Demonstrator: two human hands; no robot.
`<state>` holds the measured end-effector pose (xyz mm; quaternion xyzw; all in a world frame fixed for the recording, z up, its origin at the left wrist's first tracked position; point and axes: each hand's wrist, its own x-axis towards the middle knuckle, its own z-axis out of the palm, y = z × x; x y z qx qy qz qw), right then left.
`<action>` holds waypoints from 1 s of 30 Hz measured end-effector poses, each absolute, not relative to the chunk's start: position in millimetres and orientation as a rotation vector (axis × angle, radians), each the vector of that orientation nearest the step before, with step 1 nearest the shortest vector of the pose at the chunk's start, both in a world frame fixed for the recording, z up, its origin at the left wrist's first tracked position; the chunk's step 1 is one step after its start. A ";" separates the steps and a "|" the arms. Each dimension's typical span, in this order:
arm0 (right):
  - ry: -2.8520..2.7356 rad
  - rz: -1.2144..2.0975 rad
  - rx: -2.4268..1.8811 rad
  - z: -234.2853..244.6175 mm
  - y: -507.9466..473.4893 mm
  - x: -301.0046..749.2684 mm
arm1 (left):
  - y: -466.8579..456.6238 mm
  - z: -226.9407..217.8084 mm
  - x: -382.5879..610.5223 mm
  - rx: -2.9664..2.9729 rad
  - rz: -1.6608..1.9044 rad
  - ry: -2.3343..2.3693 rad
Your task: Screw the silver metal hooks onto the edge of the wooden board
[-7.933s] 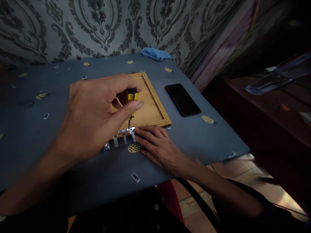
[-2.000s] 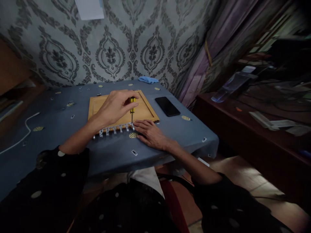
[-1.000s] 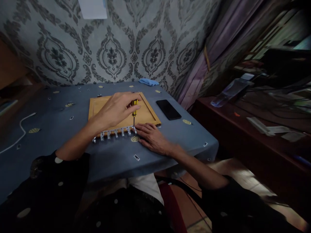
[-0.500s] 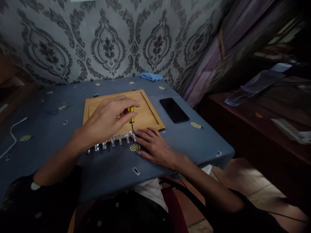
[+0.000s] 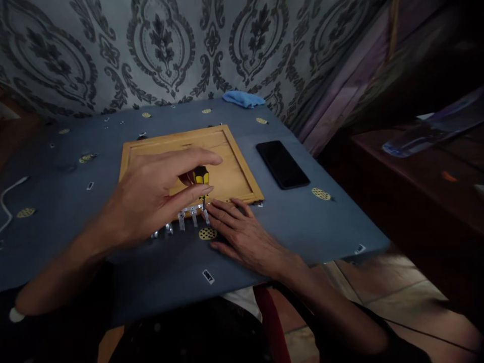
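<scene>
A yellow-and-black screwdriver [image 5: 201, 176] stands upright in my left hand [image 5: 151, 186], its tip down at a metal hook rail [image 5: 182, 221]. My thumb and forefinger are on either side of the handle, the forefinger raised a little off it; the other fingers are mostly hidden behind. The rail has several hooks and lies along the near edge of a framed wooden board [image 5: 239, 169]. My right hand [image 5: 245, 237] lies flat, fingers stretched out, with its fingertips on the board's near edge beside the rail's right end.
A black phone [image 5: 283, 164] lies right of the board, and a blue cloth [image 5: 244, 99] sits at the back of the blue-covered table [image 5: 302, 222]. A white cable [image 5: 8, 201] is at the left. On a dark red surface at the right lies a clear plastic bottle [image 5: 419, 136].
The view has moved closer and tilted down. My left thumb and forefinger remain around the screwdriver handle, spread slightly wider. My right hand stays in place on the board's edge.
</scene>
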<state>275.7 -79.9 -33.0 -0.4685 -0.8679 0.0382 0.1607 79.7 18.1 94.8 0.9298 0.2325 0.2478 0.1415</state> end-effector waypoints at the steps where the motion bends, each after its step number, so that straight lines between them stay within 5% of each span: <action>1: -2.479 0.105 -1.335 -32.7 -80.0 275.6 | 17.9 96.0 79.1 2.686 0.688 0.684; 30: -2.500 -0.107 -1.325 -34.3 -80.6 273.1 | 25.7 84.6 82.1 2.697 0.799 0.572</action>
